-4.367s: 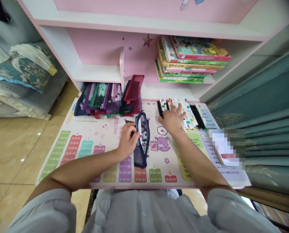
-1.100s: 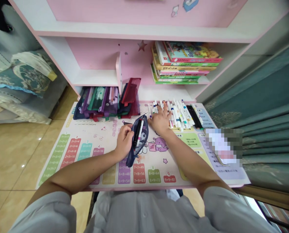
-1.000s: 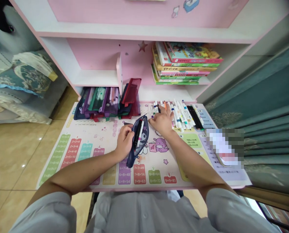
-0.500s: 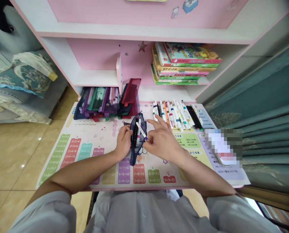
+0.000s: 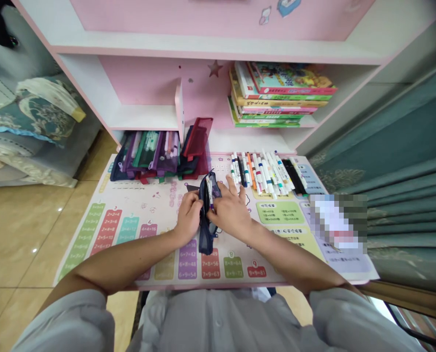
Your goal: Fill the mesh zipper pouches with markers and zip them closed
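A mesh pencil pouch [image 5: 205, 239] is pinched between left hand [image 5: 187, 217] and right hand [image 5: 230, 212], the latter just withdrawn from the marker row [image 5: 262, 171]; one marker [image 5: 209, 193] protrudes.

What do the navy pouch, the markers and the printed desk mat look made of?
The navy mesh zip pouch looks like fine synthetic mesh, probably nylon: matte, with a see-through weave. The white-barrelled markers look like smooth moulded plastic with a slight sheen. The printed multiplication desk mat has a smooth, faintly glossy surface, so probably laminated plastic, though coated paper is possible.
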The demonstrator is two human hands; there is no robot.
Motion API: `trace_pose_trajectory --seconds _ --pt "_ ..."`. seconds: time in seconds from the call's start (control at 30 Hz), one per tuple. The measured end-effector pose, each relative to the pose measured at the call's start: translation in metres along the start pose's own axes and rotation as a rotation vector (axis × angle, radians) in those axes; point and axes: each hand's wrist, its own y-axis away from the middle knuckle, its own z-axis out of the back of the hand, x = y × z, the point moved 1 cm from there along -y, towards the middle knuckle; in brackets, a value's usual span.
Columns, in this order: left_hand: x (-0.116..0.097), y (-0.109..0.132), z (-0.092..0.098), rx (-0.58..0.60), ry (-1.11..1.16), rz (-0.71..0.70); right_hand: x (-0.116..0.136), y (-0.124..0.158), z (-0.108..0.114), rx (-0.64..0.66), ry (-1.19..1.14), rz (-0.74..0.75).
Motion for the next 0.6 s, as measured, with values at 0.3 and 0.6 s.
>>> trace_pose_trajectory --seconds 0.3,0.6 --pt "-0.001 0.000 -0.001 0.009 0.020 0.002 -0.059 -0.040 0.005 -0.461 -0.087 -0.198" --pt "-0.002 0.000 -0.001 0.011 0.018 0.005 -0.091 -0.065 -0.024 -0.244 0.150 -0.386"
